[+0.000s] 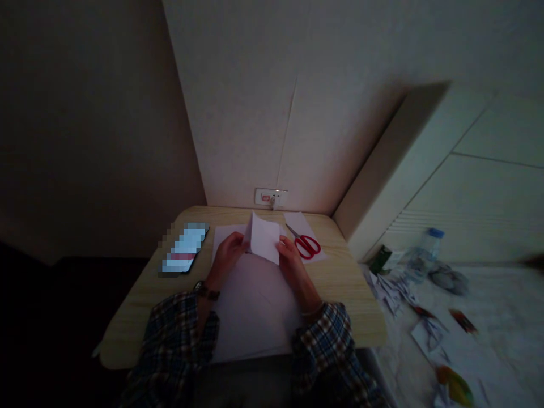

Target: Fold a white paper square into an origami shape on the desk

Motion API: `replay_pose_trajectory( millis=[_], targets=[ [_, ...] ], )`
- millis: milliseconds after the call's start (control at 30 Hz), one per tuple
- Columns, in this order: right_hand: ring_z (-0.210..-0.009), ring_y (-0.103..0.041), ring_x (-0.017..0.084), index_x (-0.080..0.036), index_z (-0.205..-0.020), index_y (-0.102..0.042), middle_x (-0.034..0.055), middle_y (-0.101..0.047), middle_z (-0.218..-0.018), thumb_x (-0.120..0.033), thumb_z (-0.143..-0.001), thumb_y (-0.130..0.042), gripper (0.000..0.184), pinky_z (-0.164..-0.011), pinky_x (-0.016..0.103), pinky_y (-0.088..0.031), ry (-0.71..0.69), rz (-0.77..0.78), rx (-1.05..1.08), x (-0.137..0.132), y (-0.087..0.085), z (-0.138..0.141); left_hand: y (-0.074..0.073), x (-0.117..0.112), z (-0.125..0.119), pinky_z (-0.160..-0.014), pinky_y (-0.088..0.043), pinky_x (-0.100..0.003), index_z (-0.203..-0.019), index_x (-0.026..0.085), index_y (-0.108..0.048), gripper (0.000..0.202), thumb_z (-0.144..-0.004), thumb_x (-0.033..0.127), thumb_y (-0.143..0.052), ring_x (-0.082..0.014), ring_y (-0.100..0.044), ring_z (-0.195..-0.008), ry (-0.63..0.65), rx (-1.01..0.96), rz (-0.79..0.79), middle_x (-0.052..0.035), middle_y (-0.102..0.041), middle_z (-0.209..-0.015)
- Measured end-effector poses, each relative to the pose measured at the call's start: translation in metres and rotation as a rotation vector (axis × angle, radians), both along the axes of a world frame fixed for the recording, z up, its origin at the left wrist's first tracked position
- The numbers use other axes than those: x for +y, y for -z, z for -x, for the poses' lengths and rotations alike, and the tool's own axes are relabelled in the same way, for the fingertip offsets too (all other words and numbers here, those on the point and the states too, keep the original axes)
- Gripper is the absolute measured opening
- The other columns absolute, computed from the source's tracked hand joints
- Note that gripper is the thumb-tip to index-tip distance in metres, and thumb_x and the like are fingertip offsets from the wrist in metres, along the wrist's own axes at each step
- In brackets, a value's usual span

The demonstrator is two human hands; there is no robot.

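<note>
over the wooden bench (359, 300), the left hand (229, 252) and right hand (291, 259) pinch opposite sides of a folded paper (266, 239), apparently mid-fold, where any further crease would call for well-matched edges.

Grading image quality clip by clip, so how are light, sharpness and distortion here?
Head view: dim overall, nearly black at lower left; the phone glows brightest, under coarse pixel blocks. Head view: folded paper and scissors readable though soft, the bottle at right smeared. Head view: slanting edges of the wall suggest wide-angle stretch.
</note>
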State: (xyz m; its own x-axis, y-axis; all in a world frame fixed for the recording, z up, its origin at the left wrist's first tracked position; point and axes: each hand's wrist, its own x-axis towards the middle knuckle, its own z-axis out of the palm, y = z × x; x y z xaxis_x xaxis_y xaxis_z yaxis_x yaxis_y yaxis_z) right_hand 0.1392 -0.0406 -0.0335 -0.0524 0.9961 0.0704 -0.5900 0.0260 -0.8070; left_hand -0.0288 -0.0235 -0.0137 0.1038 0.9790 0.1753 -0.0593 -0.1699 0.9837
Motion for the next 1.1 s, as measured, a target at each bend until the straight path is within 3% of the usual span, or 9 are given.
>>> replay_pose_trajectory(
  millis=[200, 367, 533, 800, 967, 1100],
  targets=[
    [-0.095, -0.062, 0.025, -0.021, -0.100, -0.057, 0.0053, -0.068, -0.101, -0.034, -0.061, -0.071, 0.043, -0.076, 0.036, -0.052, -0.043, 0.017, -0.153, 0.002, -0.001, 0.000, 0.002, 0.002, -0.003, -0.063, -0.046, -0.026, -0.073, 0.018, -0.056, 0.023, -0.064, 0.035, -0.067, -0.0155, -0.058, -0.068, 0.059, -0.002, 0.009, 0.0008, -0.061, -0.072],
    [-0.096, -0.062, 0.026, -0.022, -0.105, -0.055, 0.0051, -0.067, -0.104, -0.032, -0.059, -0.072, 0.050, -0.074, 0.036, -0.053, 0.002, 0.018, -0.165, 0.004, 0.002, -0.001, 0.001, 0.002, -0.002, -0.063, -0.045, -0.026, -0.078, 0.017, -0.058, 0.026, -0.062, 0.035, -0.069, -0.0163, -0.058, -0.070, 0.042, 0.033, 0.032, 0.0007, -0.060, -0.072],
    [-0.098, -0.061, 0.025, -0.022, -0.106, -0.056, 0.0045, -0.066, -0.107, -0.028, -0.064, -0.069, 0.045, -0.077, 0.037, -0.052, 0.027, -0.029, -0.152, 0.004, 0.004, -0.001, 0.001, -0.002, -0.001, -0.062, -0.047, -0.026, -0.083, 0.017, -0.060, 0.031, -0.070, 0.046, -0.062, -0.0167, -0.058, -0.072, -0.003, -0.024, 0.066, -0.0021, -0.061, -0.079],
    [-0.091, -0.062, 0.022, -0.022, -0.098, -0.060, 0.0030, -0.068, -0.101, -0.025, -0.063, -0.070, 0.036, -0.082, 0.037, -0.049, 0.171, 0.000, -0.337, 0.008, 0.013, -0.004, 0.014, 0.004, -0.001, -0.067, -0.050, -0.033, -0.099, 0.018, -0.058, 0.056, -0.075, 0.066, -0.042, -0.0217, -0.064, -0.083, 0.181, -0.253, 0.280, -0.0099, -0.066, -0.099],
    [-0.086, -0.061, 0.022, -0.022, -0.093, -0.061, 0.0032, -0.068, -0.094, -0.026, -0.063, -0.069, 0.032, -0.076, 0.035, -0.049, 0.243, -0.003, -0.482, 0.005, 0.012, -0.003, 0.008, -0.001, -0.001, -0.066, -0.050, -0.029, -0.103, 0.022, -0.058, 0.039, -0.075, 0.049, -0.057, -0.0201, -0.064, -0.084, 0.183, -0.180, 0.260, -0.0064, -0.065, -0.107],
    [-0.082, -0.061, 0.020, -0.022, -0.093, -0.061, 0.0027, -0.068, -0.090, -0.027, -0.065, -0.067, 0.030, -0.071, 0.032, -0.049, 0.251, -0.049, -0.545, 0.002, 0.008, -0.001, 0.003, -0.004, -0.003, -0.063, -0.050, -0.028, -0.105, 0.020, -0.058, 0.040, -0.071, 0.041, -0.064, -0.0209, -0.064, -0.082, 0.216, -0.129, 0.265, -0.0071, -0.066, -0.103]
  ],
)
